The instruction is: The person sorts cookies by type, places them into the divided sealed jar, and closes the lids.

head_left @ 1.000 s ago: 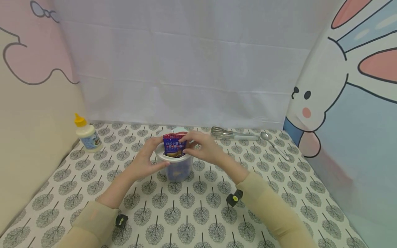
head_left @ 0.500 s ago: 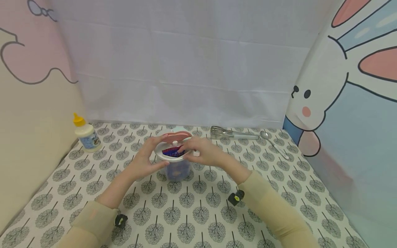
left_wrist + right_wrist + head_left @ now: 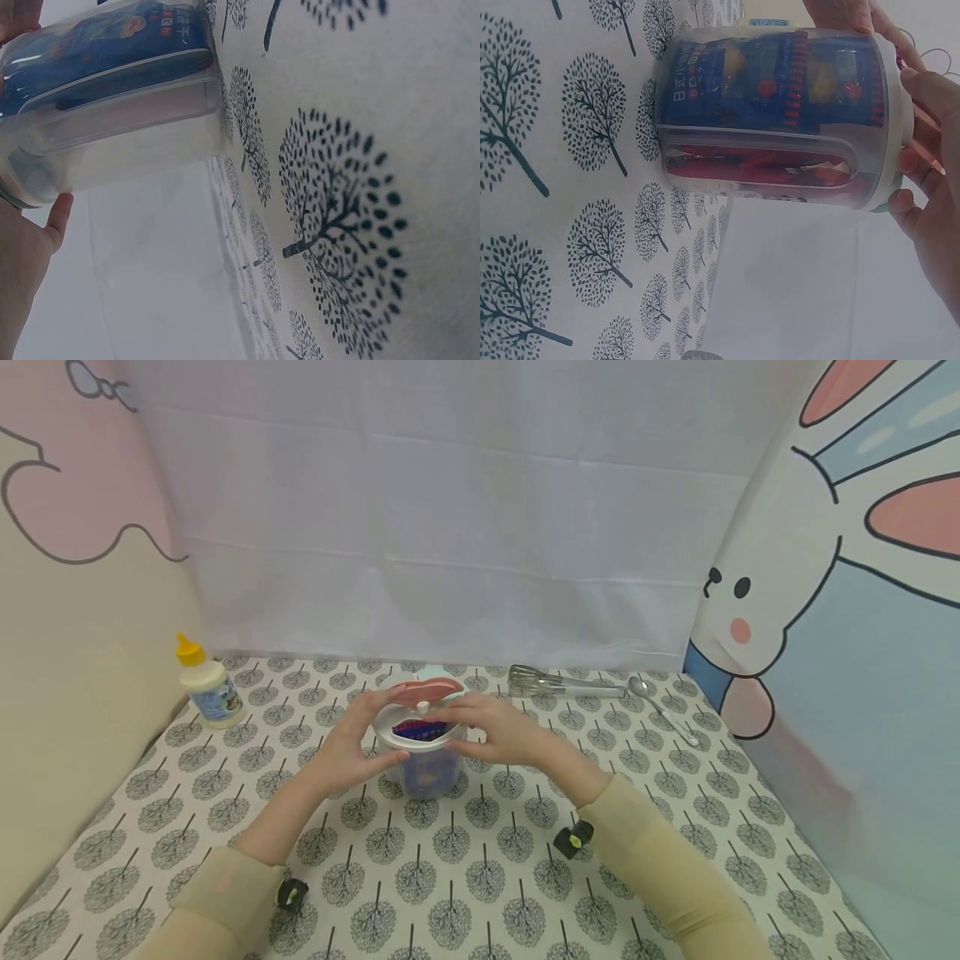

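Note:
A clear plastic storage jar (image 3: 429, 774) with a white rim stands upright on the tablecloth. Just inside its mouth shows the top of a blue-and-red snack packet (image 3: 420, 730); more blue and red wrappers show through the wall in the right wrist view. Behind the mouth rises a red-and-pink flap (image 3: 429, 692), with a small white knob before it. My left hand (image 3: 356, 740) holds the jar's left side, thumb in front and fingers behind the rim. My right hand (image 3: 497, 728) grips the rim at the right, its index finger reaching over the opening.
A glue bottle (image 3: 213, 692) with a yellow nozzle stands at the left edge. At the back right lie a whisk-like metal utensil (image 3: 562, 683) and a metal spoon (image 3: 663, 710). A white curtain (image 3: 450, 527) closes off the back.
The snack packet has gone from standing above the rim down into the jar, uncovering the flap and knob. My right hand has let go of it and moved to the rim; my left stays put.

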Demonstrator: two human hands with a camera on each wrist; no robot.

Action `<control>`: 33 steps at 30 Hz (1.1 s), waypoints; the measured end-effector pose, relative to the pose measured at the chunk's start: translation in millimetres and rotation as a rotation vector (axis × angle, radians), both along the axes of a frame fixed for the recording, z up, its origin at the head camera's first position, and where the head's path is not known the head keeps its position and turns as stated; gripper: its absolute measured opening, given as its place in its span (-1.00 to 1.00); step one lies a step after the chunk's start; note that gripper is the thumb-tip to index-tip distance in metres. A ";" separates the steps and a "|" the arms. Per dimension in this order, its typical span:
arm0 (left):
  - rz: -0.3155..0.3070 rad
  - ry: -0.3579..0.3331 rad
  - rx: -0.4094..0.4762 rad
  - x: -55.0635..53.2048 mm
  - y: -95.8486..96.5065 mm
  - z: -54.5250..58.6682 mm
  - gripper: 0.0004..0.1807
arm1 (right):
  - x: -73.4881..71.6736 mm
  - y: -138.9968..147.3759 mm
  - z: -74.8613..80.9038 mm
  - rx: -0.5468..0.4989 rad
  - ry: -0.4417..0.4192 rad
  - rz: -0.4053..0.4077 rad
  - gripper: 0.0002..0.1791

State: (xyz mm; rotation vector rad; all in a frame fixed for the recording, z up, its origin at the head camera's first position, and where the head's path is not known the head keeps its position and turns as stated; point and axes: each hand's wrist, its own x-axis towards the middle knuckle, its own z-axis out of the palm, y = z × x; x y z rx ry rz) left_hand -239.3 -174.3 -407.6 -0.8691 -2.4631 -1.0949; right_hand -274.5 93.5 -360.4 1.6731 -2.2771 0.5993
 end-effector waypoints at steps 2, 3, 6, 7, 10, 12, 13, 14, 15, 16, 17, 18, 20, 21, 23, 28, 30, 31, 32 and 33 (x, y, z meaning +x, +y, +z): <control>-0.002 0.000 0.001 0.8 0.2 0.3 0.00 | 0.9 -0.5 -1.4 0.030 0.050 -0.012 -0.57; -0.004 0.001 0.002 1.1 0.2 0.4 0.00 | 1.5 -0.9 -2.2 0.048 0.087 -0.018 -0.58; -0.008 0.002 0.004 1.5 0.5 0.6 0.00 | 3.9 -2.6 -3.1 0.089 0.181 -0.019 -0.60; -0.010 0.004 0.004 1.5 0.4 0.7 0.00 | 4.3 -2.8 -3.7 0.097 0.204 -0.018 -0.59; -0.015 0.017 0.000 0.3 0.6 0.6 0.00 | 5.8 -1.6 -3.9 0.056 0.172 -0.021 -0.57; -0.020 0.030 -0.006 -0.2 0.7 0.9 0.00 | 5.4 1.1 -4.6 -0.027 0.113 -0.029 -0.59; -0.029 0.036 -0.005 -0.6 0.6 1.0 0.00 | 4.6 2.6 -5.2 -0.085 0.084 -0.035 -0.60; -0.035 0.042 -0.004 -1.0 0.6 0.9 -0.01 | 3.9 4.0 -5.2 -0.152 0.063 -0.044 -0.61; -0.041 0.047 -0.002 -1.3 0.3 0.8 -0.02 | 2.7 5.4 -5.6 -0.220 0.044 -0.051 -0.62; -0.051 0.052 0.001 -1.3 0.1 0.9 -0.03 | 1.4 6.5 -6.0 -0.280 0.030 -0.063 -0.60; -0.054 0.052 0.001 -1.0 -0.1 1.0 -0.04 | 0.3 7.2 -6.0 -0.330 0.018 -0.076 -0.57; -0.057 0.054 0.003 -1.0 -0.4 0.6 -0.04 | -0.6 7.6 -6.0 -0.361 0.002 -0.091 -0.53; -0.051 0.052 0.003 -0.7 -1.1 -0.2 -0.02 | -1.8 7.9 -5.8 -0.379 -0.045 -0.110 -0.47; -0.049 0.053 0.003 -0.7 -1.4 -0.4 -0.01 | -1.8 8.0 -5.7 -0.366 -0.076 -0.115 -0.45; -0.054 0.059 0.013 -1.3 -1.6 -0.9 0.05 | -1.3 8.3 -5.7 -0.319 -0.120 -0.117 -0.48; -0.045 0.039 0.018 -2.8 -1.9 -0.3 0.05 | 0.1 9.2 -7.6 -0.245 -0.132 -0.078 -0.66; -0.027 0.013 0.005 -1.7 -2.0 0.8 -0.05 | 0.2 9.2 -8.7 -0.235 -0.122 -0.063 -0.70; -0.025 0.002 0.004 -1.1 -1.8 1.8 -0.13 | 0.2 9.4 -9.2 -0.229 -0.116 -0.057 -0.71; -0.023 -0.001 0.004 -0.4 -1.3 3.1 -0.22 | 0.3 9.6 -9.5 -0.224 -0.116 -0.055 -0.71; -0.027 -0.001 0.006 0.1 -1.1 4.0 -0.33 | 0.1 9.7 -9.8 -0.221 -0.116 -0.052 -0.72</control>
